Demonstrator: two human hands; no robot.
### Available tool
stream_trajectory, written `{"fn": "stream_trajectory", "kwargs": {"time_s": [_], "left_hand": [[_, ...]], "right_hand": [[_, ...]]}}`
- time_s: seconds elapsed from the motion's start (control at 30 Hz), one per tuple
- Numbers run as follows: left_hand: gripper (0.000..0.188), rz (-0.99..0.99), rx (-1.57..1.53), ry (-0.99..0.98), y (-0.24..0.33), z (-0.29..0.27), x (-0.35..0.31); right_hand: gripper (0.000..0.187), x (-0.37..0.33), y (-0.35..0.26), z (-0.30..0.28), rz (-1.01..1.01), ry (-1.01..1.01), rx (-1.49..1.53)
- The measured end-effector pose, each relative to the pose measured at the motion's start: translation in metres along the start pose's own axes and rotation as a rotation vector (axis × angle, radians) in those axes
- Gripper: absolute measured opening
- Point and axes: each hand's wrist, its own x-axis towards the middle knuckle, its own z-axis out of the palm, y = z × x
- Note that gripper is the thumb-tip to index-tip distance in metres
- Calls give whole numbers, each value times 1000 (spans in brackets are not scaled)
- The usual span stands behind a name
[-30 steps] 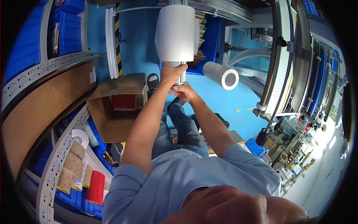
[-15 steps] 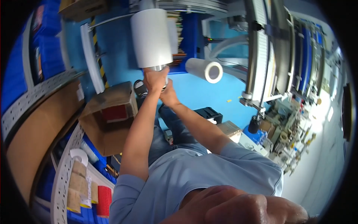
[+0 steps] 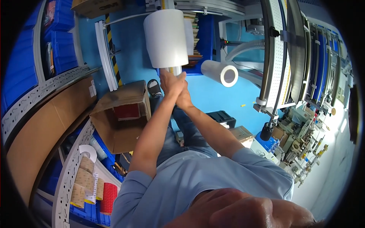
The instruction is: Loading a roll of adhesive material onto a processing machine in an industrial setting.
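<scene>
A large white roll (image 3: 166,40) is on a silvery shaft (image 3: 174,70), whose near end sticks out toward me. My left hand (image 3: 171,81) is closed round that bare end, just below the roll's lower rim. Close behind it my right hand (image 3: 184,98) is closed too, its fingers mostly hidden by the left hand and wrist; it seems to grip the same shaft end. A smaller white roll (image 3: 215,70) with a hollow core lies to the right, apart from both hands.
An open cardboard box (image 3: 121,133) stands left of my legs. Shelves with blue bins (image 3: 67,51) and tape rolls (image 3: 85,178) line the left side. On the right rises a machine frame with rollers (image 3: 277,57). A black case (image 3: 220,118) sits right of my knees.
The whole scene has shifted slightly right in the picture. Both hands stay at the shaft end under the large roll; my left hand's fingers now lie somewhat differently along it.
</scene>
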Motion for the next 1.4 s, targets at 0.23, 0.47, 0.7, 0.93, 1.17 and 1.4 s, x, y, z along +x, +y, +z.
{"fn": "stream_trajectory", "kwargs": {"time_s": [0.23, 0.47, 0.7, 0.93, 1.17, 1.4], "left_hand": [[60, -64, -663, -558, -26, -20, 30], [94, -70, 25, -135, 8, -11, -5], [70, 309, 31, -100, 67, -103, 10], [87, 817, 444, 152, 114, -65, 142], [54, 730, 554, -135, 126, -80, 183], [49, 801, 489, -220, 88, -71, 113]], "right_hand": [[86, 10, 15, -23, 144, -311, 704], [83, -6, 26, 14, -59, 94, -142], [95, 13, -7, -77, 9, -225, 248], [73, 76, -45, -63, -210, -6, 340], [69, 50, -35, -59, -155, -67, 399], [89, -17, -37, -64, 156, -53, 550]]}}
